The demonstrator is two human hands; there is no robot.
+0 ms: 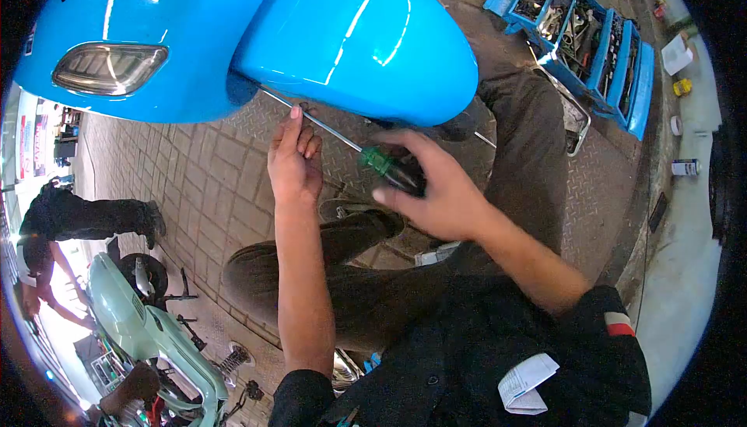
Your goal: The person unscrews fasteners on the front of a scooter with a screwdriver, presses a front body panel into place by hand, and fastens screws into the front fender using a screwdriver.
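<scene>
A long screwdriver (pixel 338 139) with a green and black handle runs up and left to the lower edge of a glossy blue scooter front fender (pixel 366 38). Its tip is hidden behind the blue bodywork. My right hand (pixel 440 193), slightly blurred, is wrapped loosely round the handle, thumb on one side and fingers on the other. Fingertips of my left hand (pixel 296 154) pinch the metal shaft partway along, the other fingers curled. Left of the fender is the blue front body (pixel 187 7) with a clear lamp (pixel 109 69).
A blue cantilever toolbox (pixel 572 38) full of tools stands open at upper right, with a metal tray (pixel 576 115) beside it. At lower left, a person (pixel 85 221) bends over a pale green scooter (pixel 124 302). Cans and tape line the right-hand ledge (pixel 677 217).
</scene>
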